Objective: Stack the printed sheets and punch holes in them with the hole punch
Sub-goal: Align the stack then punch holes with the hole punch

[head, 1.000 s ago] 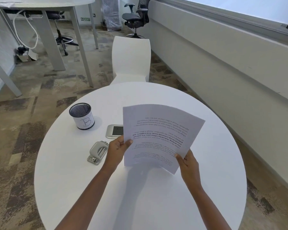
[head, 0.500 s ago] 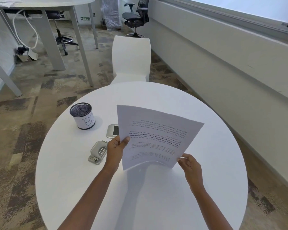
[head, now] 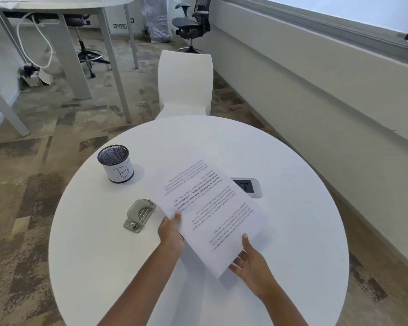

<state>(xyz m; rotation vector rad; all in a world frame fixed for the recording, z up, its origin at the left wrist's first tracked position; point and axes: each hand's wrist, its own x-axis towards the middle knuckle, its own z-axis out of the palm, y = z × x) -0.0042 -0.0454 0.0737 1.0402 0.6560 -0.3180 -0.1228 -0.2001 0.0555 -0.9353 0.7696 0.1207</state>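
A stack of white printed sheets is held low over the round white table, turned at an angle with the text upside down to me. My left hand grips the stack's left edge, thumb on top. My right hand holds the near corner, thumb on top and fingers underneath. The grey hole punch lies on the table just left of my left hand, apart from the paper.
A black mesh pen cup with a "B" label stands at the table's back left. A socket plate set in the tabletop shows partly from under the sheets. A white chair stands behind the table, a wall to the right.
The sheets were raised and facing me; they have now tilted down nearly flat and rotated, covering part of the socket plate. Both hands lowered with them.
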